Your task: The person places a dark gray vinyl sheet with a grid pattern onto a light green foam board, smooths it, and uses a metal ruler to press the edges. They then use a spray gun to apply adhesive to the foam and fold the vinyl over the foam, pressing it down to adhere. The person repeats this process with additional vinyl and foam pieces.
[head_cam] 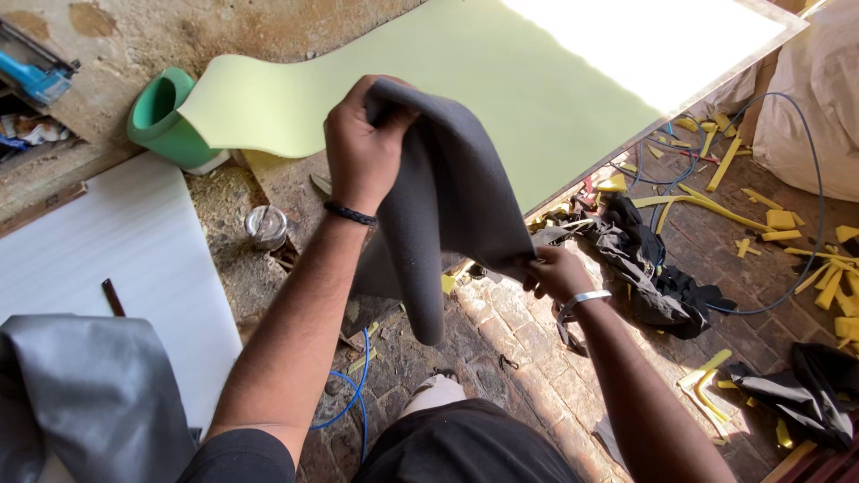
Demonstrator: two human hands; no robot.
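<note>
— Gripped at two points: left hand [362, 148] closed over top edge of grey foam [447, 192], right hand [557, 273] pinching lower right corner.

— Fingers?

— Left: curled tight, thumb tucked behind fold. Right: closed on corner, knuckles up.

— Foam position?

— Raised off floor, between both hands, bent over itself, lower end hanging free near knee [434, 394]. In front of green sheet [501, 80].

— Green sheet?

— Pale green, flat on a board, near end curling down toward green roll [161, 121] at wall.

— Wrists?

— Black band [350, 214] on left. Silver bangle [582, 302] on right.

— Left side of view?

— White panel [134, 259] lying flat, small dark strip on it. Grey fabric [85, 394] draped over near corner. Metal tin [266, 225] just beside panel, on dusty floor.

— Floor?

— Brick [537, 367]. Blue cable [353, 402] looping under left arm. Black cloth [649, 268] heaped past right hand. Yellow offcuts [787, 224] scattered to right, more black cloth at far right.

— Anything else?

— Blue tool [36, 76] on shelf, upper left. White sack [819, 98], upper right.
</note>
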